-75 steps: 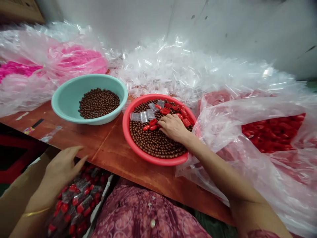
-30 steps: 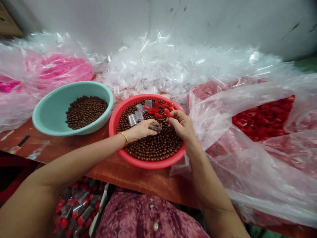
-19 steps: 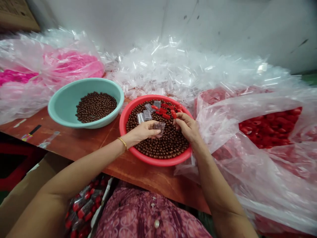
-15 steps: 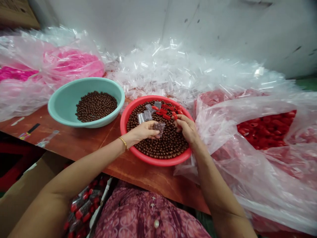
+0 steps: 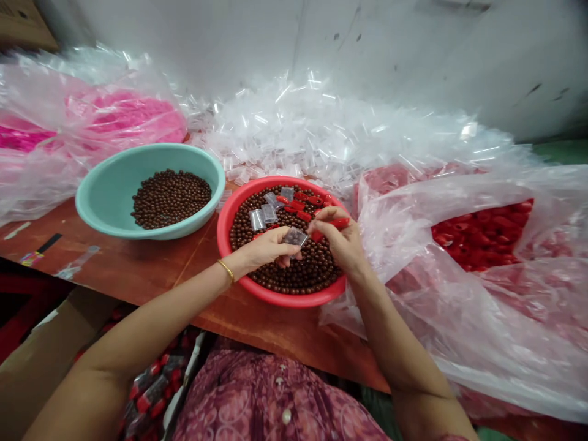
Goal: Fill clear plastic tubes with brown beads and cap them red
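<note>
Your left hand (image 5: pixel 266 250) pinches a clear tube (image 5: pixel 294 237); your right hand (image 5: pixel 337 240) pinches a red cap (image 5: pixel 339 222) over the red basin (image 5: pixel 285 296)

Bare table (image 5: pixel 151 269) before teal bowl (image 5: pixel 98 199), red bowl (image 5: pixel 275 294) walled by plastic bags (image 5: pixel 459 294), film heap (image 5: pixel 321 135)

No lettering, label, brand or number is legible; not on the red basin (image 5: pixel 280 299), teal basin (image 5: pixel 98 208) or bags (image 5: pixel 482 318).

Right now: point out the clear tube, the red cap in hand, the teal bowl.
clear tube (image 5: pixel 294 236), head view, middle.
red cap (image 5: pixel 340 222), head view, exposed end.
teal bowl (image 5: pixel 105 191), head view, bare inner wall.
</note>
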`<state>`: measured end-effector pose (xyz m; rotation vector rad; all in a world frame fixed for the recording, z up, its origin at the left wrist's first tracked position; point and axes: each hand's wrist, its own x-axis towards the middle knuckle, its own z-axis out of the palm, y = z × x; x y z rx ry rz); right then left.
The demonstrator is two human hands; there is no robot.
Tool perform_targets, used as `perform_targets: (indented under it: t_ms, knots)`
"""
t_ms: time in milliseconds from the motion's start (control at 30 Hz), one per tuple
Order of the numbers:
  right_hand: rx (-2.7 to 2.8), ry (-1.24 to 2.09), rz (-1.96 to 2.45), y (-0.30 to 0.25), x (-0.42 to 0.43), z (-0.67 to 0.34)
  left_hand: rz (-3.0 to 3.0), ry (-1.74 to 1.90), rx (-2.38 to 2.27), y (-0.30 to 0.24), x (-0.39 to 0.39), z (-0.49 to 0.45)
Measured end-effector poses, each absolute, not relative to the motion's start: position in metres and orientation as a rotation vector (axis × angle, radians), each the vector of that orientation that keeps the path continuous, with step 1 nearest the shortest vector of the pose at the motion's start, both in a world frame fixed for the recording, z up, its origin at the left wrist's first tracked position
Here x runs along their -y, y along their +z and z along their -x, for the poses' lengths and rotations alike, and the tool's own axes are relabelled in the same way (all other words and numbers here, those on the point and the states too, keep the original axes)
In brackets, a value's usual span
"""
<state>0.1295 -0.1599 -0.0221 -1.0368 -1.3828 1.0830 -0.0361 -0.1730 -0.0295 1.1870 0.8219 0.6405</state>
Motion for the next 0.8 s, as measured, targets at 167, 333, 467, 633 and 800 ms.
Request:
perform_targets:
  t_ms: [167, 333, 467, 633, 800]
  knots:
    - [1.830, 1.125, 1.026, -0.016, 0.162, -0.139, -1.173, 0.633, -0.765, -0.031, 0.172, 0.040]
    - [1.854, 1.205, 0.989, -0.017, 0.161, -0.141, -1.165, 0.616, -0.759, -0.032, 0.171, 0.040]
    - [1.566, 1.244, 1.127, -0.031, 0.154, -0.141, -1.188, 0.632, -0.765, -0.031, 0.171, 0.039]
    - [1.207, 1.165, 1.273, -0.030, 0.143, -0.139, -1.198, 0.558, -0.817, -0.026, 0.174, 0.038]
    - [1.145, 1.269, 1.182, -0.019, 0.150, -0.130, -1.188, 0.569, -0.792, -0.025, 0.175, 0.037]
